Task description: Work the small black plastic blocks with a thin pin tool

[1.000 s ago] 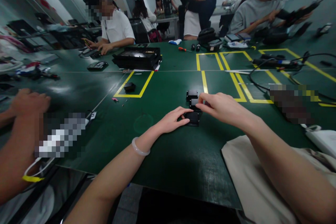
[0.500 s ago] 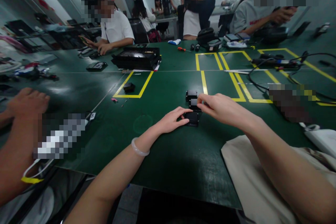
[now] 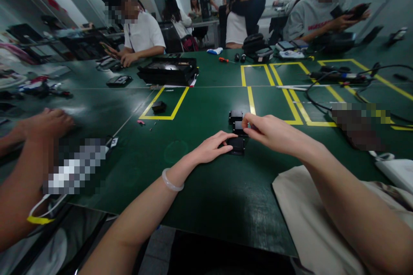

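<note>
Three small black blocks stand in a column on the green table [image 3: 200, 197]: a far block [image 3: 236, 115], a middle block [image 3: 239, 127] and a near block [image 3: 237, 145]. My left hand [image 3: 216, 148], with a pale bracelet on its wrist, has thumb and forefinger apart at the left side of the near block, touching it. My right hand [image 3: 260, 129] is at the right end of the middle block, its fingers curled together; whatever they hold, if anything, is hidden.
Yellow tape outlines [image 3: 250, 99] mark the table. A black tray [image 3: 169, 71] and a small black part [image 3: 158, 106] lie farther left. At right are black cables [image 3: 309, 94] and a beige cloth [image 3: 297, 197]. Another person's arm [image 3: 35, 150] reaches in from the left.
My hands and the black blocks hold almost the same places. The other person's hand at left has moved right. Across the table, a person at right now shows a dark object more plainly.
</note>
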